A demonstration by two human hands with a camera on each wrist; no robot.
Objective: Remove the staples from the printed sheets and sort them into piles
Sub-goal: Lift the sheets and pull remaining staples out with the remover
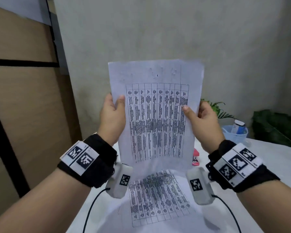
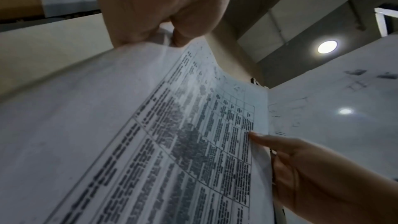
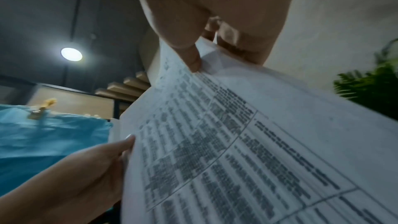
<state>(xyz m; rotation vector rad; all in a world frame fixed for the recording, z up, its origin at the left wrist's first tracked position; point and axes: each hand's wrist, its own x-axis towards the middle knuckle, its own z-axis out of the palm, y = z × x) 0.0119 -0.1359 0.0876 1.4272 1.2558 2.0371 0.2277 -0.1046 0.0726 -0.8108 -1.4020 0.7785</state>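
I hold a set of printed sheets (image 1: pixel 155 115) upright in the air, a table of dense black text facing me. My left hand (image 1: pixel 113 113) pinches its left edge, thumb on the front. My right hand (image 1: pixel 199 117) pinches the right edge the same way. Small dents and holes mark the top margin (image 1: pixel 156 73). The same sheets (image 2: pixel 193 142) fill the left wrist view, and the sheets (image 3: pixel 247 142) fill the right wrist view too. Another printed sheet (image 1: pixel 158 197) lies flat on the white table (image 1: pixel 267 158) below. A pink stapler-like tool (image 1: pixel 196 157) peeks out behind the held sheets.
A light blue basket (image 1: pixel 235 133) with a bottle stands at the back right of the table, green plants (image 1: pixel 274 125) behind it. A grey wall rises beyond the table and brown panels stand on the left. Wrist camera cables hang below both wrists.
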